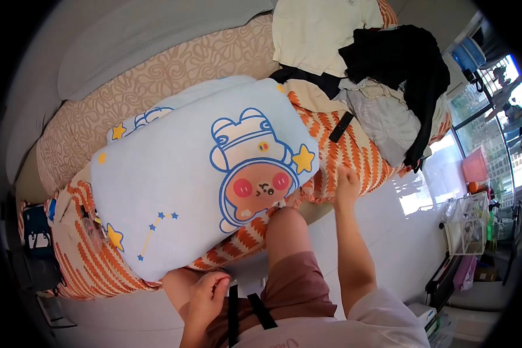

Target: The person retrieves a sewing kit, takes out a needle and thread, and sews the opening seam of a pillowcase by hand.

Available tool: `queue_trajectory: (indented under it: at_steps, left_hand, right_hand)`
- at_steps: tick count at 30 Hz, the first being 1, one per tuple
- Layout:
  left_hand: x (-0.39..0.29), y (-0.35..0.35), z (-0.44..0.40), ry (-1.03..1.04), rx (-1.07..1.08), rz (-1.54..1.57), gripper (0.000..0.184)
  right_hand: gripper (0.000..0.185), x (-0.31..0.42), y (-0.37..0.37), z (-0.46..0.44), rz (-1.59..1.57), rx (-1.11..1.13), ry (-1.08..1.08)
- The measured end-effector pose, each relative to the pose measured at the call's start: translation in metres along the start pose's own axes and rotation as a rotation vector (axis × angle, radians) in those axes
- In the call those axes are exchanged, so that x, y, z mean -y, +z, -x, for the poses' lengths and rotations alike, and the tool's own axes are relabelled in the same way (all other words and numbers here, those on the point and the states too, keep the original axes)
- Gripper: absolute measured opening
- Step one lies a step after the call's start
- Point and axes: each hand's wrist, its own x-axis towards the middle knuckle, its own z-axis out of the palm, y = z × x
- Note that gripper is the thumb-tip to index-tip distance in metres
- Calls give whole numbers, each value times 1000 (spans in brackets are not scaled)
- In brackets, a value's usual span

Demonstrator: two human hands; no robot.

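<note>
A light blue pillow (pixel 162 174) with a cartoon bear, stars and a constellation print lies flat on the sofa in front of me. Behind it, partly covered, a second pale blue piece (pixel 185 95) with a similar print shows along its far edge. My left hand (pixel 210 293) is loosely curled above my thigh, just off the pillow's near edge, with nothing visible in it. Past the pillow's right edge, my right hand (pixel 348 184) is closed in a fist over the edge of the orange-and-cream throw (pixel 368 156). No object shows in it.
A black remote control (pixel 341 127) rests on the throw. Clothes lie piled at the right end: a black garment (pixel 423 64), a grey one (pixel 383 122) and a cream top (pixel 313 35). On the floor at right stands a clear storage rack (pixel 468 223). A dark bag (pixel 37 232) is at far left.
</note>
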Motion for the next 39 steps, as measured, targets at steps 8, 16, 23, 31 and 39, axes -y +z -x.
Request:
queue_trajectory:
  at_steps: [8, 16, 23, 31, 39]
  left_hand:
    - [9, 7, 26, -40, 116, 1, 11]
    - [40, 17, -6, 184, -1, -385, 28]
    - [49, 37, -131, 256, -129, -808, 55]
    - [-5, 123, -228, 506, -155, -597, 54]
    - [1, 163, -241, 401, -230, -223, 29]
  right_hand:
    - [31, -36, -160, 19, -333, -446, 596]
    - [10, -7, -83, 25, -730, 44, 702]
    - [26, 8, 53, 9, -285, 88, 97]
    - [38, 21, 44, -19, -37, 751, 351]
    - [22, 22, 8, 25, -18, 599, 550]
